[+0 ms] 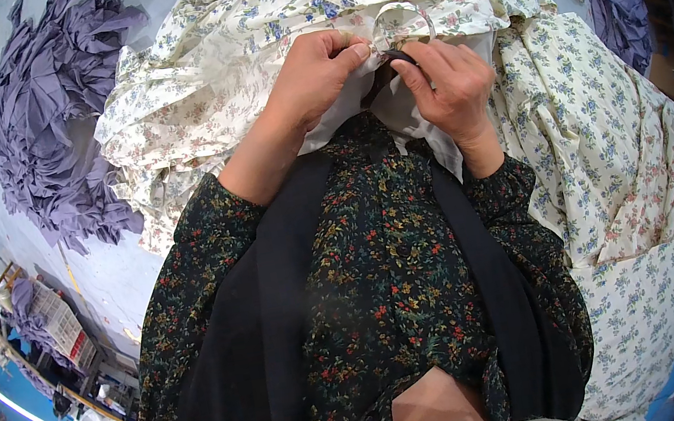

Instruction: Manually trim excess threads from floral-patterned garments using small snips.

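Note:
White cloth printed with blue flowers (pixel 324 8) lies heaped in front of me. My left hand (pixel 325 73) is closed, with thumb and forefinger pinching an edge of this floral cloth. Just to its right, my right hand (pixel 449 85) is closed round a small dark tool that looks like thread snips (pixel 398 56). The tip points at the pinched edge, close to my left fingertips. A narrow fabric strip (pixel 399 11) loops up just beyond the tool. Most of the tool is hidden by my right fingers.
A crumpled pile of purple cloth (pixel 49 123) rests on the pale table (pixel 27 235) at left. More floral cloth (pixel 601 171) drapes down on my right. Another purple bundle (pixel 619 7) is at the far right. A rack with a white basket (pixel 60 313) stands at lower left.

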`<state>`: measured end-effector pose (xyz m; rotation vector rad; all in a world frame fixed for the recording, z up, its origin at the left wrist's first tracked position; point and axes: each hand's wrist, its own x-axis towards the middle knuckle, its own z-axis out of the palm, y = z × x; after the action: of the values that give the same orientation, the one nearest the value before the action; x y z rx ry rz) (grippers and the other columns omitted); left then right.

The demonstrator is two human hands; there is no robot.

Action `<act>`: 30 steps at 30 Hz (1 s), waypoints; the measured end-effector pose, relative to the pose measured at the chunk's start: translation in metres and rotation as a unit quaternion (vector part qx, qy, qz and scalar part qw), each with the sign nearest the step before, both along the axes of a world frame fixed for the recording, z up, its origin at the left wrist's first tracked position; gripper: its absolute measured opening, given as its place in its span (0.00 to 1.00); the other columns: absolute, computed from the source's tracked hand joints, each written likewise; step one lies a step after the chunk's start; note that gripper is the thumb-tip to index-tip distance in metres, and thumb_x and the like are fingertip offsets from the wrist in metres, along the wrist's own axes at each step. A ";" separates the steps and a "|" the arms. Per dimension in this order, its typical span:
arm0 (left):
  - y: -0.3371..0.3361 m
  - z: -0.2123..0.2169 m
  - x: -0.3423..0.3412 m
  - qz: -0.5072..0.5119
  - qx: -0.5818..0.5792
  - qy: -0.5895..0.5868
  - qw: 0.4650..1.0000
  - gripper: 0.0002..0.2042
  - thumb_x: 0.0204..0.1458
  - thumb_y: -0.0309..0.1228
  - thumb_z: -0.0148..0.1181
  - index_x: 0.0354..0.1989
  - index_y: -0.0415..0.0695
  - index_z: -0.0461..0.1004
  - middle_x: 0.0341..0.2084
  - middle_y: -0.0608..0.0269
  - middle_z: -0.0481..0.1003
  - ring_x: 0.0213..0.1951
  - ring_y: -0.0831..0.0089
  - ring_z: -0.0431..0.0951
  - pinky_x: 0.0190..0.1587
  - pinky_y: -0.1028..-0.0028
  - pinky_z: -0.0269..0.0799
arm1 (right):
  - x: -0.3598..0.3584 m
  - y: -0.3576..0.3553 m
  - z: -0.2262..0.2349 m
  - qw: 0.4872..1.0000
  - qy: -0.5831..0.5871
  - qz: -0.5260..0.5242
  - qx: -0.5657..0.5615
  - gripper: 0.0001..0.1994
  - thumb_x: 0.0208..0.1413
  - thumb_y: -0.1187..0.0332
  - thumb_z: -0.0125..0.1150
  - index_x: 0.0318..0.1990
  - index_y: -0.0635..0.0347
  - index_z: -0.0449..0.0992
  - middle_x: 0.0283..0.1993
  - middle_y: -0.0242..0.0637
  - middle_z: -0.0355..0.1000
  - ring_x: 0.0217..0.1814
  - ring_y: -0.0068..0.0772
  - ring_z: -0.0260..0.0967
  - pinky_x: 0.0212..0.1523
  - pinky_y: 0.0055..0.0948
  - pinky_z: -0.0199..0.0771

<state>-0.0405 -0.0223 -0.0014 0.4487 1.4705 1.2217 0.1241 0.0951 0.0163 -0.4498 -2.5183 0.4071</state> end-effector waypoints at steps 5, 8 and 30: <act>-0.001 -0.003 0.001 -0.003 0.000 -0.005 1.000 0.11 0.56 0.32 0.61 0.40 0.36 0.78 0.30 0.71 0.75 0.32 0.84 0.70 0.37 0.81 0.66 | -0.001 -0.007 0.004 0.946 0.126 -0.061 -0.291 0.10 0.51 0.65 0.68 0.36 0.61 0.77 0.22 0.28 0.67 0.22 0.20 0.62 0.23 0.21 0.59; -0.001 0.001 0.004 0.000 0.007 -0.002 1.000 0.10 0.55 0.32 0.61 0.39 0.37 0.78 0.30 0.72 0.76 0.32 0.84 0.70 0.37 0.80 0.67 | -0.002 -0.003 0.011 0.907 0.135 -0.102 -0.385 0.11 0.52 0.68 0.69 0.38 0.64 0.77 0.23 0.23 0.66 0.25 0.11 0.58 0.25 0.14 0.56; 0.018 -0.003 0.029 0.080 0.121 -0.271 0.952 0.17 0.63 0.44 0.50 0.46 0.41 0.73 0.39 0.61 0.77 0.38 0.77 0.73 0.35 0.77 0.67 | 0.086 -0.005 0.014 0.675 -0.018 -0.131 -0.726 0.07 0.53 0.69 0.66 0.36 0.63 0.80 0.25 0.20 0.70 0.24 0.08 0.55 0.24 0.14 0.49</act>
<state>-0.0116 -0.0039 -0.0045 0.1318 0.9022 1.5172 0.2097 0.0904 0.0301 -1.3136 -1.5228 2.2409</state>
